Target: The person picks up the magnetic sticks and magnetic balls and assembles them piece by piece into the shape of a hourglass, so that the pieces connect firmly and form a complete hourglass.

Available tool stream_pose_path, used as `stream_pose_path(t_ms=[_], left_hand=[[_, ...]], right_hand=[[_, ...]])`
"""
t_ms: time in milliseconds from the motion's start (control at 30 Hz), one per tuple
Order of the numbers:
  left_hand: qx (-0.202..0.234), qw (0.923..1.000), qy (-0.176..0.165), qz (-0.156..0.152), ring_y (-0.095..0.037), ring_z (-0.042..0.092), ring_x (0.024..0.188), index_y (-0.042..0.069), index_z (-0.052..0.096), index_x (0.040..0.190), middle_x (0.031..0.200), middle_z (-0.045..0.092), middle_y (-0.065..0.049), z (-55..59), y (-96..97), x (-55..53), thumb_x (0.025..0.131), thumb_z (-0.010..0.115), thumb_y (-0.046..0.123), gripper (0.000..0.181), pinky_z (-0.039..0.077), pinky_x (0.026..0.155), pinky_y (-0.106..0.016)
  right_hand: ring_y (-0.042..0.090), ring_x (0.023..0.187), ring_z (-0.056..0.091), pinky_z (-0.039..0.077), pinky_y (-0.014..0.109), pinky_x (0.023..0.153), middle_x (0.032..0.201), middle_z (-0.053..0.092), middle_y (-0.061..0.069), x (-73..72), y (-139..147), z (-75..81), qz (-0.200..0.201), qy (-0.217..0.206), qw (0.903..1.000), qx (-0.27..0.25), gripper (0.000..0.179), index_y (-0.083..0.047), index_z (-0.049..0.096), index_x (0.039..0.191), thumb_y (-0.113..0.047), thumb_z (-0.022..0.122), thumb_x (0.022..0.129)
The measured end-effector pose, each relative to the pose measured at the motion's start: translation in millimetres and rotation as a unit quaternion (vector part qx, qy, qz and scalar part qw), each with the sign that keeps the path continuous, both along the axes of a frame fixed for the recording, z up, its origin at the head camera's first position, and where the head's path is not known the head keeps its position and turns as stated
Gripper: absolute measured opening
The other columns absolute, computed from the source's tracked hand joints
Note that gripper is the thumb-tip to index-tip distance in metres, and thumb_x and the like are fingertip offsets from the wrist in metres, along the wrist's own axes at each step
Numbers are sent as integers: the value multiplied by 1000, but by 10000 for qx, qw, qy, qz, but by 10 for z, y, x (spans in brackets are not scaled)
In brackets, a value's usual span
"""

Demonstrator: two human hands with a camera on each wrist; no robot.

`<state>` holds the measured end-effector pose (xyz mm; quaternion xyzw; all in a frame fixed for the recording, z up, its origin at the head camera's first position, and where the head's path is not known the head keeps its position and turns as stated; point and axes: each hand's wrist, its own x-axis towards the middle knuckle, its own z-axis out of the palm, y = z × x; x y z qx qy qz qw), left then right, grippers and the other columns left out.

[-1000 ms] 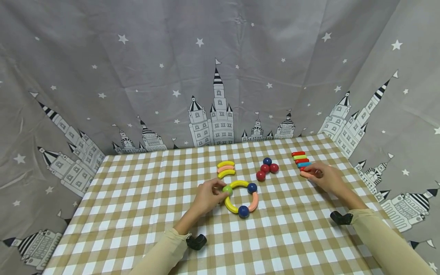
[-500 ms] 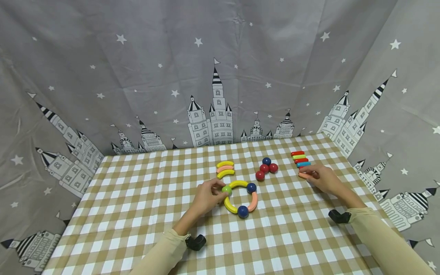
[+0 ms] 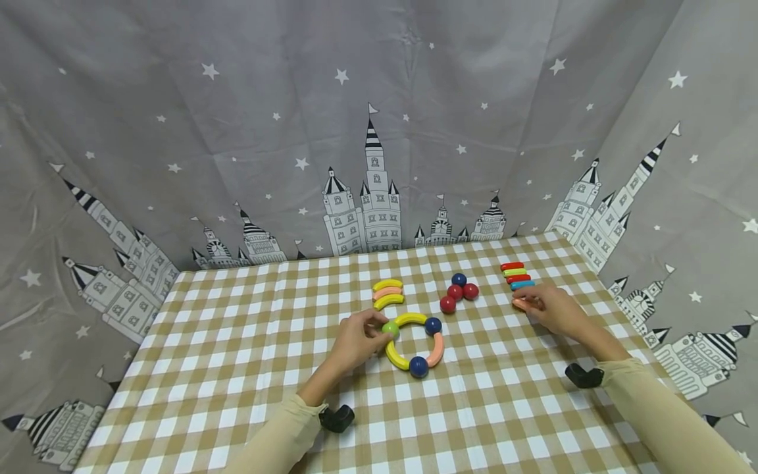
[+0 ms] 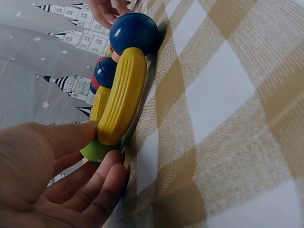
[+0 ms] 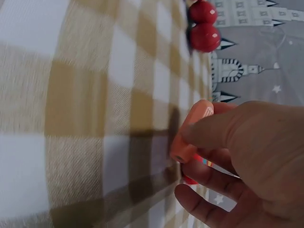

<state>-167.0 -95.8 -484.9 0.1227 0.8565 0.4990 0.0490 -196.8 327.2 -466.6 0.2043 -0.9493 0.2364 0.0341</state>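
My left hand (image 3: 357,339) pinches a green ball (image 3: 391,328) between thumb and fingers. That ball belongs to a ring of curved rods and balls lying on the cloth. Two yellow curved rods (image 4: 124,97) meet at the green ball; a peach curved rod (image 3: 437,349) runs between two navy balls (image 3: 418,367) on the ring's other side. At the right, my right hand (image 3: 556,313) grips a short orange straight rod (image 5: 190,133) between thumb and fingers, just over the cloth. Beyond it lies a row of straight rods, the nearest partly hidden by the hand.
Behind the ring lie a stack of yellow and peach curved rods (image 3: 387,291). Several red balls (image 3: 448,305) and a navy ball (image 3: 458,280) cluster right of them. Red, lime and blue straight rods (image 3: 522,285) line up farther right. A grey castle-print curtain (image 3: 266,131) borders the checked tablecloth (image 3: 207,368).
The orange rod has shifted slightly left and away from the straight-rod row in my right hand. My left hand stays on the green ball, and the ring has not moved.
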Motion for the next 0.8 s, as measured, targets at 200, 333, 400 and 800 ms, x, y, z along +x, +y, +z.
stream_pose_path(t_ms=[200, 333, 400, 800], left_hand=[[-34, 10000, 76, 6, -11, 68, 74, 6, 74, 106, 99, 76, -8, 24, -2, 4, 87, 83, 9, 22, 54, 61, -25], [-79, 9999, 94, 10, -11, 68, 74, 6, 74, 106, 99, 76, -7, 25, -4, 6, 87, 83, 10, 22, 54, 61, -25], [-101, 9999, 101, 13, -11, 68, 75, 7, 74, 106, 99, 76, -7, 21, -7, 3, 86, 84, 10, 22, 54, 62, -25], [-130, 9998, 112, -54, -10, 67, 73, 7, 75, 104, 98, 76, -7, 14, -16, -20, 85, 85, 10, 21, 54, 61, -25]], right_hand=[[16, 74, 63, 52, 35, 67, 91, 74, 5, 84, -121, 129, -87, -272, 9984, -490, 18, -3, 73, 111, -14, 73, 97], [20, 82, 68, 56, 35, 72, 96, 75, 6, 132, -219, 215, 136, -391, 9947, -945, 20, -2, 72, 114, -11, 73, 96], [21, 85, 69, 57, 38, 75, 98, 75, 6, 138, -273, 247, 250, -362, 9929, -1107, 19, -3, 72, 113, -8, 73, 95], [20, 96, 70, 58, 37, 82, 106, 72, 2, 118, -673, 352, 132, -815, 9826, -1667, 22, -12, 70, 115, -13, 76, 94]])
